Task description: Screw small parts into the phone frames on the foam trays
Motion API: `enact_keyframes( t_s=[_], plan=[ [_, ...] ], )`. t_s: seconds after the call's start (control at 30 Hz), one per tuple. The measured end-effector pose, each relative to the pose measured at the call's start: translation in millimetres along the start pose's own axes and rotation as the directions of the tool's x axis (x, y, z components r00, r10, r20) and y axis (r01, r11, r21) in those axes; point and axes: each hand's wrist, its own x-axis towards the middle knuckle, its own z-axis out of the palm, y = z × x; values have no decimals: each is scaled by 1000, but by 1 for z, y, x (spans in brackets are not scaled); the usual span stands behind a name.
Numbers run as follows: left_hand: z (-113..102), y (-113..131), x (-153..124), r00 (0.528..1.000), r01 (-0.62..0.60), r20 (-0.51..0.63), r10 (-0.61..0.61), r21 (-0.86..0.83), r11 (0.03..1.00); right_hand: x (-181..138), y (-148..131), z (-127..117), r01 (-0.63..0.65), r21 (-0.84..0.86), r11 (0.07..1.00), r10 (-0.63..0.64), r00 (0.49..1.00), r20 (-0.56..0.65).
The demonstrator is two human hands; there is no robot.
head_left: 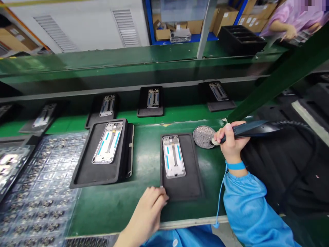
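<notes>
My right hand (231,144) is closed round a dark electric screwdriver (246,129) with a coiled cable, its tip resting on a round perforated metal dish (203,136). My left hand (150,209) lies on the near left corner of a black foam tray (191,181), fingers curled against its edge. A white phone frame (174,156) with blue strips lies face up in that tray. To the left, a stack of black trays (89,171) carries another phone frame (108,142).
Clear blister trays of small parts (38,199) fill the near left. Several black trays with phone frames (153,98) ride the green conveyor behind. Black cloth (282,171) covers the right. Another person in purple (290,20) works at the far right by cardboard boxes.
</notes>
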Motion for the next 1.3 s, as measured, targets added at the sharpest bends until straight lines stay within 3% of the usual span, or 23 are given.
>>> enact_keyframes(
  t_s=[0.07, 0.13, 0.3, 0.4, 0.5, 0.7, 0.93, 1.13, 1.3],
  plan=[
    [-7, 8, -16, 995, 6, 103, -2, -40, 999, -1, -5, 2, 2, 7, 1000, -2, 1000, 2],
    [-12, 10, -11, 991, 21, 137, -9, -86, 996, -5, -15, 6, 11, 36, 999, -11, 1000, -7],
    [6, -2, 63, 991, 116, -42, -124, -162, 980, -32, -52, 27, -37, 182, 983, 22, 996, 81],
    [27, -8, 111, 968, 233, -53, -246, -176, 956, -53, -67, 40, -106, 244, 964, 55, 977, 206],
    [41, -12, 132, 954, 276, -57, -295, -223, 935, -70, -73, 50, -173, 315, 933, 78, 953, 293],
    [51, -22, 118, 958, 269, 2, -286, -345, 900, -80, -72, 54, -211, 368, 905, 67, 928, 367],
    [61, -30, 109, 970, 239, 46, -239, -375, 896, -82, -71, 50, -227, 362, 904, 62, 909, 413],
    [56, -37, 111, 974, 225, 64, -216, -290, 930, -80, -72, 52, -176, 335, 926, 11, 897, 442],
    [46, -56, 126, 929, 371, 74, -364, -156, 915, -63, -70, 61, -71, 281, 957, -49, 915, 400]
  ],
)
